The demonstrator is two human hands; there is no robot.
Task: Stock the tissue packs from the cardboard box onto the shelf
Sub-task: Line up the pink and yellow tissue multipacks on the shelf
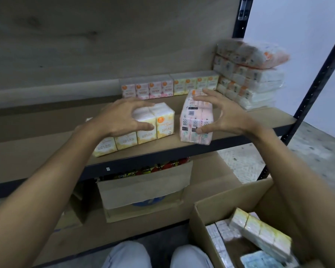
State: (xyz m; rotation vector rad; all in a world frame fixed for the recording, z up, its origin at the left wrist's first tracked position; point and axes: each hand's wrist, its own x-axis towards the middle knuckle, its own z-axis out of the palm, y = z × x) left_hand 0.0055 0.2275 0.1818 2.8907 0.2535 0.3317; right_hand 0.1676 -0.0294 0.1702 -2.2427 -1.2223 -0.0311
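The landmark is the brown wooden shelf board [240, 132] with its black metal front edge, and the person reaches both bare arms over it.

The left hand [122, 118] arches over a yellow plastic-wrapped block of mini tissue packs [145, 132] that lies flat on the board near its front edge. The fingers curl over the block's top and the thumb presses on its front face, so the hand is clamped on the block.

Just to the right on the board stands a pink plastic-wrapped tissue pack [195, 120], up on end and leaning a little, with its barcodes facing the camera. The right hand [222, 118] pinches it, with the fingertips on its upper end and the thumb against its lower side. The palm is held clear of the wrapper. The two packs are close together but not touching.

At the back of the board runs a row of small upright packs, pink ones [147, 89] on the left and pale yellow ones [195, 84] beside them. At the board's right end, a stack of clear-wrapped white and orange tissue bundles [249, 74] rises against the black upright.

Below the board's front edge, at lower right, sits the open brown cardboard box [230, 194]. More tissue packs [259, 235] lie loose inside it, one yellow block tilted on top. Under the board, another cardboard carton [143, 190] holds colourful packets. The person's knees in pale trousers [128, 255] show at the bottom.
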